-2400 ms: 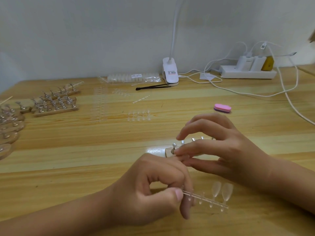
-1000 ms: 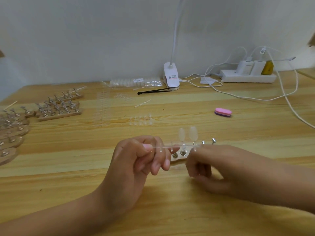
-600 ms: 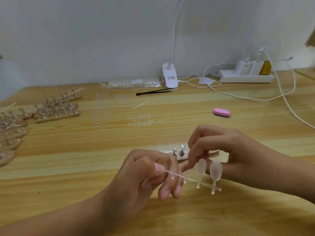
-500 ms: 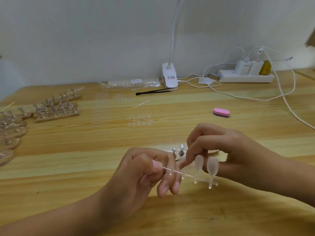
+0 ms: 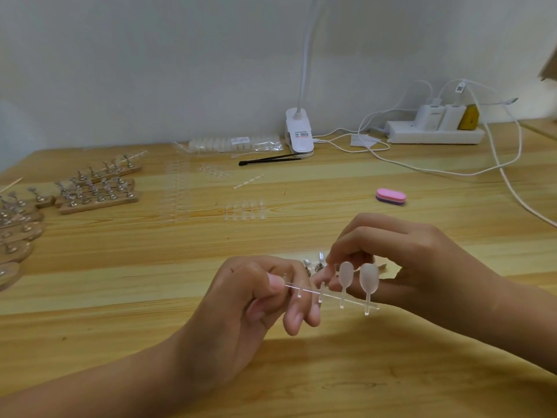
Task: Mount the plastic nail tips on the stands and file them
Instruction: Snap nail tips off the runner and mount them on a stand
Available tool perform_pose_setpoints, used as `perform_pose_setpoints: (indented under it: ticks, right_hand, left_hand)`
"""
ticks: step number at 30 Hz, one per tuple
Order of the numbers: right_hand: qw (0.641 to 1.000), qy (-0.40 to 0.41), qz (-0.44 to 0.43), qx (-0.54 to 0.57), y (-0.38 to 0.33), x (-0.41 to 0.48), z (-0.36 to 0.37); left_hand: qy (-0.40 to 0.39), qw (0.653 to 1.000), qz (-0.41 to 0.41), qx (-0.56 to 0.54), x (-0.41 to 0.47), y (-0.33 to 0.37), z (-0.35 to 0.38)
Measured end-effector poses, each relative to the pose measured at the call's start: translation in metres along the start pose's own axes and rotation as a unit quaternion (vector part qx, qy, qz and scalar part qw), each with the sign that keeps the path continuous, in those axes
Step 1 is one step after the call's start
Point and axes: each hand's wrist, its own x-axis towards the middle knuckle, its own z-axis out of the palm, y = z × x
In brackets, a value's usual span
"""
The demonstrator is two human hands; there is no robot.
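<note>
The left hand (image 5: 250, 300) is low in the middle of the frame. Its grip is tight: thumb and first finger pinch the left end of a thin clear strip (image 5: 304, 289). The other fingers curl down under it. The strip runs to the right and slopes down a little. Two tips (image 5: 369, 279) stand up from its right end, side by side, and the right one is bigger. The short stubs to their left on the strip are bare.

The right hand (image 5: 404, 260) is just to the right, behind the tips. Its fingers are curled, and one fingertip (image 5: 333, 256) sits close to the top of the smaller tip. I cannot tell if this grip has hold of anything.

Between the two hands a stand (image 5: 320, 258) peeks out on the desk (image 5: 120, 282) — a few shiny pegs show, and the hands hide most of it.

A pink file (image 5: 390, 197) lies on the desk right of the middle, well apart from the hands. The other stands (image 5: 96, 193) sit in rows at the upper left. Some loose strips (image 5: 244, 211) lie on the desk above the hands.

At the back by the wall are a bag (image 5: 235, 143), a black stick (image 5: 268, 159) and a white lamp clip (image 5: 299, 137). A white plug box (image 5: 434, 136) sits at the upper right — white cords (image 5: 509, 176) run from it across the desk.
</note>
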Motion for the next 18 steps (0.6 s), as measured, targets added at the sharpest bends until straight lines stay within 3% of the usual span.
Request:
perform_pose_setpoints:
  ticks: [14,18]
  right_hand:
    - [0.994,0.063,0.029,0.082,0.010,0.001,0.011]
    - [0.994,0.095,0.003,0.063,0.010,0.000,0.014]
  left_hand:
    - [0.008,1.000,0.007,0.008,0.000,0.002,0.001]
    - [-0.009,1.000,0.009,0.017,0.001,0.002,0.001]
